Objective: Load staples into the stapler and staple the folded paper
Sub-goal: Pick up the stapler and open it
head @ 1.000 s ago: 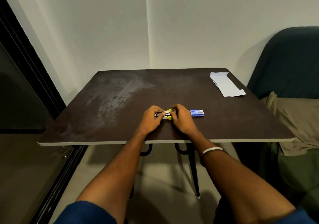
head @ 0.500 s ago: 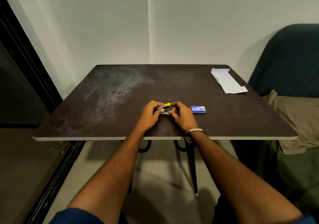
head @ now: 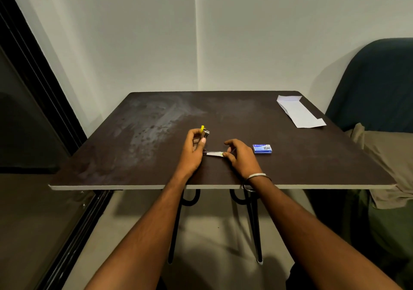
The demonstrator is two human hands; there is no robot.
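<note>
A small stapler (head: 214, 154) with a yellow tip lies hinged open near the table's front middle. My left hand (head: 192, 153) holds its raised top arm (head: 204, 132), which points up. My right hand (head: 242, 158) pinches the front end of the silver base that lies flat on the table. Just to the right of that hand sits a small blue staple box (head: 262, 148), closed as far as I can tell. The folded white paper (head: 299, 113) lies at the table's far right corner, away from both hands.
The dark brown table (head: 156, 155) has a pale front edge and smudges at the left. A dark blue chair back (head: 375, 84) and olive cloth (head: 391, 160) stand at the right. A dark glass door frame (head: 33, 84) runs along the left.
The stapler was closed between both hands. My left hand has swung its top arm up and back, and my right hand has shifted right along the base.
</note>
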